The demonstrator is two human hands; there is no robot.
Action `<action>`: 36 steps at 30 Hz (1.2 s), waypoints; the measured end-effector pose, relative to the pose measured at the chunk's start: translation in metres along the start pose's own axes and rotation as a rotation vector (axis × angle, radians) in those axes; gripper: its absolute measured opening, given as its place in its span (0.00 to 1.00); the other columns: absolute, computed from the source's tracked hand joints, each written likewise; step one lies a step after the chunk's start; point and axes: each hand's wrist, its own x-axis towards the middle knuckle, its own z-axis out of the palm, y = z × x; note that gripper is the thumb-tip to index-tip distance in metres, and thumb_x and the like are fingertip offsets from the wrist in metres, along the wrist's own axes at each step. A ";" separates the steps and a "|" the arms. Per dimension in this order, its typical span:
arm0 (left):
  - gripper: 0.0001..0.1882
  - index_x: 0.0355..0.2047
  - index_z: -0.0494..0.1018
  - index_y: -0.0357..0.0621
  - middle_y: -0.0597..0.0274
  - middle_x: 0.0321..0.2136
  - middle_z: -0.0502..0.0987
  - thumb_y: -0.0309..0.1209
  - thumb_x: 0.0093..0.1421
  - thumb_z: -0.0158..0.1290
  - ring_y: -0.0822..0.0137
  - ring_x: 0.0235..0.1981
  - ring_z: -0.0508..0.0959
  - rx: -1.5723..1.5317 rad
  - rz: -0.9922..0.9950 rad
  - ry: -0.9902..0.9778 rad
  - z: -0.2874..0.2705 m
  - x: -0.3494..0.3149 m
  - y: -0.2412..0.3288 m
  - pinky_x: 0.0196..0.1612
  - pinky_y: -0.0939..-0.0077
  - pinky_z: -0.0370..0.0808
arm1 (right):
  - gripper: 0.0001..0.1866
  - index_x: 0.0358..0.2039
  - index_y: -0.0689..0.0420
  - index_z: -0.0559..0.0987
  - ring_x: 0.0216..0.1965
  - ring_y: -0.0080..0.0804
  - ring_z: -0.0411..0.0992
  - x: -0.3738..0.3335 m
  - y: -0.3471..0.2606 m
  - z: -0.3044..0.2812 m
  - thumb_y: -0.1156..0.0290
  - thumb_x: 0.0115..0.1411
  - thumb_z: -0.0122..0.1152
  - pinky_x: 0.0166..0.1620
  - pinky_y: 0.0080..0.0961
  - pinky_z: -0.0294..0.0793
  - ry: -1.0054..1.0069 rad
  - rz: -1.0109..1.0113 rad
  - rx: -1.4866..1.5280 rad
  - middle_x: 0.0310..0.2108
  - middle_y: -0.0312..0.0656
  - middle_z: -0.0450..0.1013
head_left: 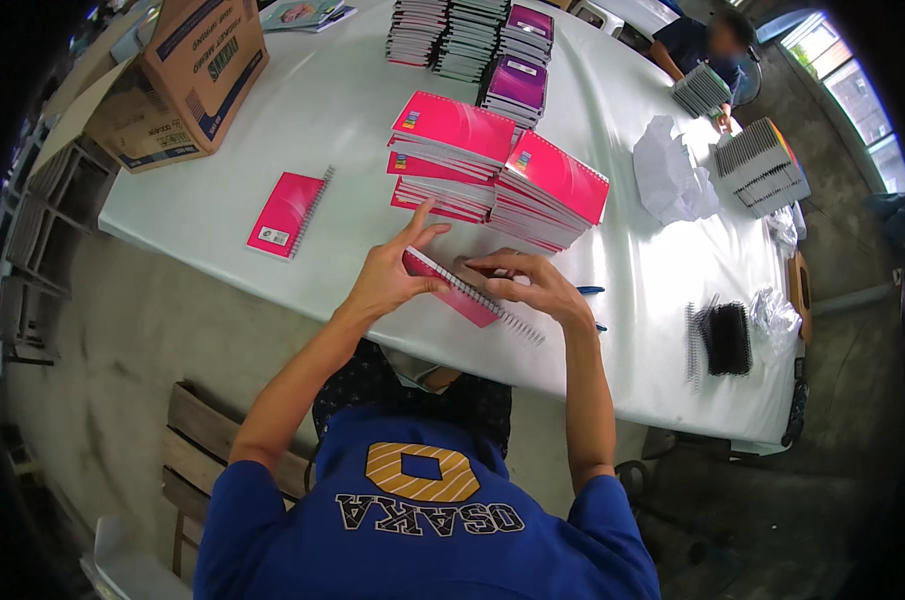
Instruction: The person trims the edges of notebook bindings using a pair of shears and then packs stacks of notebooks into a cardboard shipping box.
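Observation:
Near the table's front edge, my left hand (pixel 386 277) grips the upper left end of a pink notebook (pixel 475 308), thumb along its edge. A spiral coil (pixel 521 326) runs along that edge, and its loose end sticks out past the notebook's lower right corner. My right hand (pixel 541 284) has its fingers bent and closed at the coil, near the notebook's middle; its fingertips are partly hidden. Just beyond both hands stand stacks of pink notebooks (pixel 558 178). One bound pink notebook (pixel 290 215) lies apart on the left, coil facing right.
An open cardboard box (pixel 198 85) stands far left. Purple notebooks (pixel 518 82) are piled at the back. To the right are crumpled white paper (pixel 673 175), stacked notebooks (pixel 763 168), black coils (pixel 728 338) and blue pens (pixel 591 290). Another person (pixel 708 50) sits far right, holding notebooks.

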 end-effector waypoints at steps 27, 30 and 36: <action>0.39 0.66 0.58 0.49 0.55 0.62 0.65 0.51 0.59 0.56 0.62 0.64 0.62 -0.219 0.096 -0.460 0.003 0.006 -0.016 0.64 0.70 0.58 | 0.25 0.50 0.61 0.78 0.45 0.32 0.73 -0.119 0.053 -0.069 0.61 0.54 0.61 0.45 0.23 0.71 0.526 -0.047 0.108 0.49 0.45 0.74; 0.33 0.62 0.65 0.48 0.56 0.61 0.67 0.48 0.60 0.56 0.61 0.64 0.62 -0.328 -0.022 -0.499 0.002 0.009 -0.011 0.63 0.68 0.60 | 0.23 0.49 0.54 0.78 0.51 0.41 0.70 -0.134 0.083 -0.069 0.64 0.51 0.68 0.51 0.32 0.68 0.937 0.171 -0.919 0.52 0.49 0.71; 0.28 0.57 0.69 0.44 0.64 0.56 0.73 0.46 0.61 0.54 0.56 0.60 0.68 0.426 0.215 -0.066 0.005 -0.013 0.027 0.59 0.57 0.66 | 0.20 0.48 0.53 0.77 0.55 0.46 0.65 -0.097 0.088 0.000 0.68 0.53 0.67 0.57 0.43 0.61 0.702 -0.184 -0.716 0.52 0.45 0.68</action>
